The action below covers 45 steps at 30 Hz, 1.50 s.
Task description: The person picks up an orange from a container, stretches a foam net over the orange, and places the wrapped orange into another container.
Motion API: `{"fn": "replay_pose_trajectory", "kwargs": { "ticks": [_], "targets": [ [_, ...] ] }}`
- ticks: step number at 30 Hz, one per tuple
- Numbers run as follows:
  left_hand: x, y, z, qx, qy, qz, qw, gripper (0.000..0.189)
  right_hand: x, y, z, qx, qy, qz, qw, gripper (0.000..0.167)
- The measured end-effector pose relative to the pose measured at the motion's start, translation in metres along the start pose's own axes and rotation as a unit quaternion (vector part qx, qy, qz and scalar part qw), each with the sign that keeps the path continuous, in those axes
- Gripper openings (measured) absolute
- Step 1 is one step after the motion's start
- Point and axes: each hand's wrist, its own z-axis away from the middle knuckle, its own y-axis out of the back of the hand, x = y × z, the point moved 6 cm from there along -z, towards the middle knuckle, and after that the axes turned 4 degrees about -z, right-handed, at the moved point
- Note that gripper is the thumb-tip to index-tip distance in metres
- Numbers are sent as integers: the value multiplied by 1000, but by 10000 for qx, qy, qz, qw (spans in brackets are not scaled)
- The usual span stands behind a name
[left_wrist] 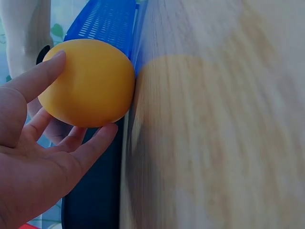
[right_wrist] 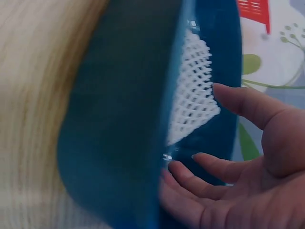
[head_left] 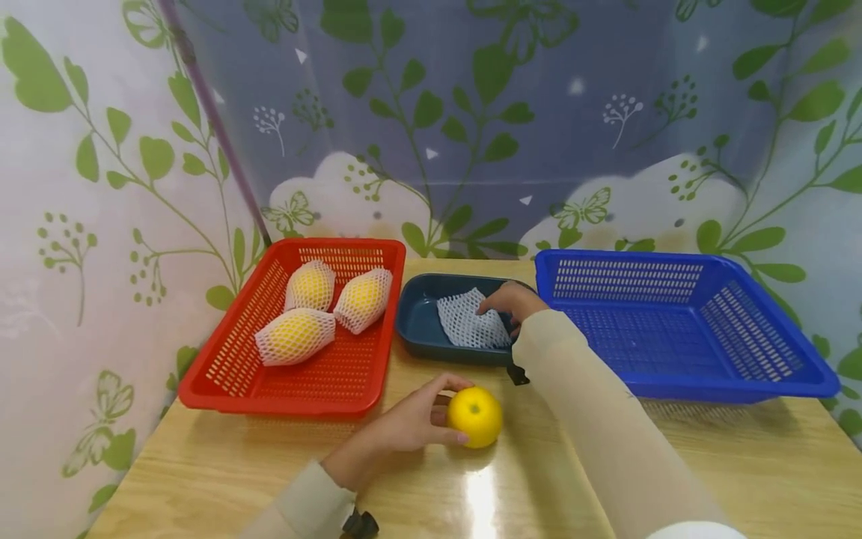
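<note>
A round yellow fruit is at the middle front of the wooden table, and my left hand holds it from the left side. In the left wrist view the thumb lies across the fruit and the other fingers reach beneath it. Whether the fruit touches the table is unclear. My right hand reaches into a dark teal tray, over a white foam net sleeve. In the right wrist view its thumb is at the edge of the net, with the fingers spread apart below.
To the left, a red basket contains yellow fruits in white foam nets. A blue basket stands on the right, close to the tray. Behind the table hangs a leaf-patterned curtain.
</note>
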Motion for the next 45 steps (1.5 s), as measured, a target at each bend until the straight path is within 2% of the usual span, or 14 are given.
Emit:
{"fn": "replay_pose_trajectory", "kwargs": {
  "ticks": [5,9,16,22,26,30,39,43,45],
  "targets": [
    [-1,-1,1,12,51,3,10000,61,3,-7,-10,87,75,672,9977,68],
    [-1,-1,1,27,52,15,10000,61,3,-9,-15,131,132,940,9954,66],
    [-1,0,1,15,11,-44,10000,61,7,-11,-17,201,-166,931,9953,52],
    [-1,0,1,37,32,-49,10000,61,5,-10,-13,299,-34,1127,9932,40],
    [-1,0,1,28,43,-9,10000,61,5,-10,-10,455,-46,947,9945,28],
    [0,1,2,38,64,-4,10000,61,3,-10,-10,586,124,728,9956,16],
    [1,1,1,-45,93,-108,9999,63,-9,-8,-5,686,382,131,9968,7],
    [1,1,0,-96,100,-218,9997,64,-23,-3,6,731,706,307,9944,32],
    [1,0,-1,-107,78,-312,9994,64,-29,1,13,742,920,329,9924,40]
  ]
}}
